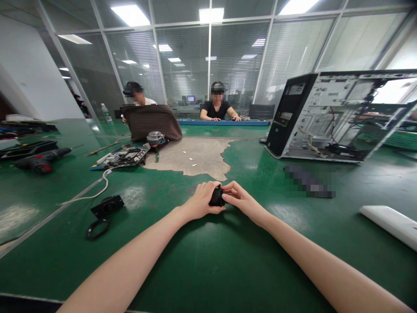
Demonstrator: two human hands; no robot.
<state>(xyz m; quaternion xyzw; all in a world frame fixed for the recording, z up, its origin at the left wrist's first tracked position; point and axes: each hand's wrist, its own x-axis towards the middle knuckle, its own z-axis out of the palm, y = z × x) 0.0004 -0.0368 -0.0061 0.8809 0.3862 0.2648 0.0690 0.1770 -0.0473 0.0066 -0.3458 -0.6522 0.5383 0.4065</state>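
Between my two hands, low over the middle of the green table, is a small black part [216, 198] with a dark, blocky body; I cannot make out its kind. My left hand [202, 201] wraps round it from the left, thumb along the near side. From the right, my right hand [240, 199] pinches its edge with thumb and fingertips. Left of my left forearm lie a black squarish part with a round opening [108, 206] and a black ring [97, 228].
An open computer case [293, 117] stands at the right, with a white object [391, 224] nearer me. A circuit board [124, 157] and a power drill [42, 161] lie left. Behind the board stands a brown cloth-covered object [150, 121]. Two people sit across the table.
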